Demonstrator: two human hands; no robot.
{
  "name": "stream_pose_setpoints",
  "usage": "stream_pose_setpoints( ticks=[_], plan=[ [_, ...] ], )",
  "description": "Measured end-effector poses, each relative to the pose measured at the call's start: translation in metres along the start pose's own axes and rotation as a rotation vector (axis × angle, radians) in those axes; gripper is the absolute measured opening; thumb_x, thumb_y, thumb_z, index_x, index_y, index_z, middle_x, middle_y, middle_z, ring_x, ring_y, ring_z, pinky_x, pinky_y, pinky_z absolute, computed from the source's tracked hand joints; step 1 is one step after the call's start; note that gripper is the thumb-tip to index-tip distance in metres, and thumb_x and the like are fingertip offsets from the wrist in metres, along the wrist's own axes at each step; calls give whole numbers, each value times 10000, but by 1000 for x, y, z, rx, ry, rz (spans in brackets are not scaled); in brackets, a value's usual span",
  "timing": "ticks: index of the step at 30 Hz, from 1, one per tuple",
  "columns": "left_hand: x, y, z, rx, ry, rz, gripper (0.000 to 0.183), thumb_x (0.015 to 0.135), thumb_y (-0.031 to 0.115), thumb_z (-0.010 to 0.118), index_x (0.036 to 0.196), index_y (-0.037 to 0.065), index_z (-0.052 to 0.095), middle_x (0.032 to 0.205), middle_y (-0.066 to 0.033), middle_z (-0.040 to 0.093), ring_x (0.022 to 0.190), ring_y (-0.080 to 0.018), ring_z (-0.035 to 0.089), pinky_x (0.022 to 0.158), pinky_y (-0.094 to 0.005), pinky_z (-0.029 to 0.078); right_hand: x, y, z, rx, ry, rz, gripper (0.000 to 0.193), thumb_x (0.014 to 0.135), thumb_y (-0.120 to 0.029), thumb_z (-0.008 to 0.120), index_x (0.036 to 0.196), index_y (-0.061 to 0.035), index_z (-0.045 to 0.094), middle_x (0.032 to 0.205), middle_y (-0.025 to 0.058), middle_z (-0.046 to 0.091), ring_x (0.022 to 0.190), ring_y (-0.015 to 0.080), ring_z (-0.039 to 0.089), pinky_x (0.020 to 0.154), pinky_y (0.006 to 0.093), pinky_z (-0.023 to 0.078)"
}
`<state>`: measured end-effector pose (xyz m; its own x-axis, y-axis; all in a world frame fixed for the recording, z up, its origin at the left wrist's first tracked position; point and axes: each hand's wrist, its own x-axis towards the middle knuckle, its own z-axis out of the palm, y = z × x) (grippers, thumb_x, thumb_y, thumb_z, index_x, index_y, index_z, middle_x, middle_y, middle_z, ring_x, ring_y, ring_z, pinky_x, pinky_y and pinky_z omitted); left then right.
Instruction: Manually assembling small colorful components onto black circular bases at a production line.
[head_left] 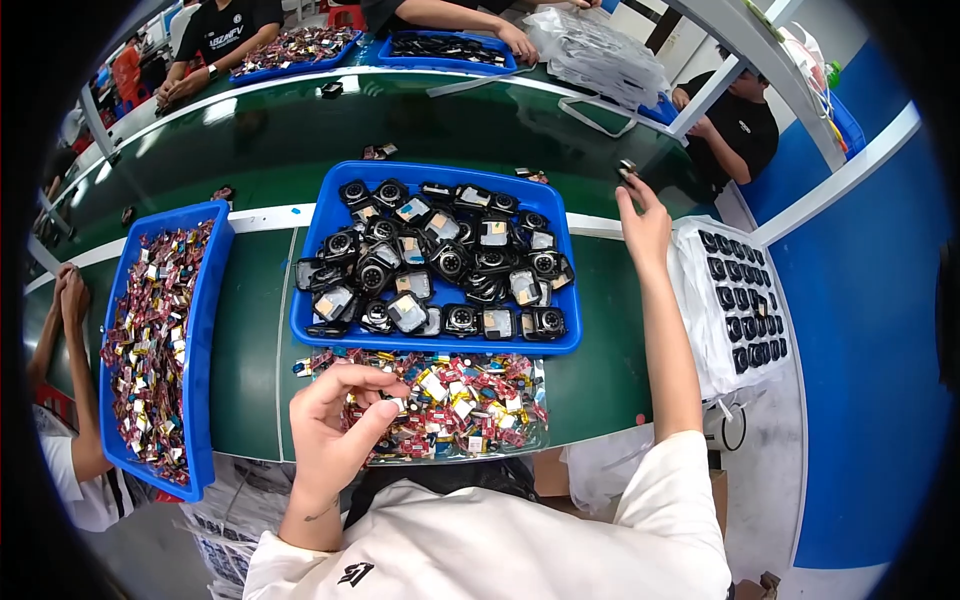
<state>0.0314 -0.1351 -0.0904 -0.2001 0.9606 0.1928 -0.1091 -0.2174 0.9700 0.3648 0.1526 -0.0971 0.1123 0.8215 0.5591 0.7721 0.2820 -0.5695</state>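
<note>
The person at the green bench is working both hands at once. The left hand is curling over the heap of small red, gold and silver circuit pieces lying in a clear tray at the near edge, thumb and forefinger pressed together as if pinching one piece, though the piece itself is too small to make out. The right hand is reaching far out past the corner of the blue tray of black round-lensed modules, fingertips pinching a small dark part above the green conveyor belt.

To my eye, doing this well is mostly about the left pinch: taking one piece cleanly off the top rather than dragging neighbours over the tray lip. The right arm is crossing close by the blue tray's rim, so lifting clear of it seems wise.

A second blue tray of the same small pieces is sitting to the left.
</note>
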Motion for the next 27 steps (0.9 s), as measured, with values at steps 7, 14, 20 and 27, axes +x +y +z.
stream_pose_setpoints(
  ticks=[7,14,20,27],
  plan=[
    [-5,-5,-9,312,93,137,118,692,-30,785,706,-7,670,620,-47,618,591,-119,524,608,-261,405,34,81,33,-489,-7,281,554,803,-371,573,1280,-89,576,1091,226,660,1044,413,612,933,479,466],
    [6,-7,-7,730,117,269,46,790,44,717,764,12,695,655,-49,612,653,-190,518,600,-301,400,33,77,42,-664,15,284,475,815,-383,571,1150,-54,637,1100,214,643,1031,397,606,890,481,477],
    [10,-7,5,1043,130,286,148,694,18,770,821,4,695,715,-53,568,726,-199,513,642,-313,398,27,81,47,-616,94,274,447,828,-380,580,1113,-44,652,1203,187,536,1016,414,584,901,475,469],
    [13,-3,6,984,48,342,165,639,-14,772,775,19,685,760,-53,605,768,-220,558,654,-343,439,22,95,24,-265,166,-198,255,850,-263,631,954,-43,711,1039,135,660,952,301,613,842,402,481]
  ],
)
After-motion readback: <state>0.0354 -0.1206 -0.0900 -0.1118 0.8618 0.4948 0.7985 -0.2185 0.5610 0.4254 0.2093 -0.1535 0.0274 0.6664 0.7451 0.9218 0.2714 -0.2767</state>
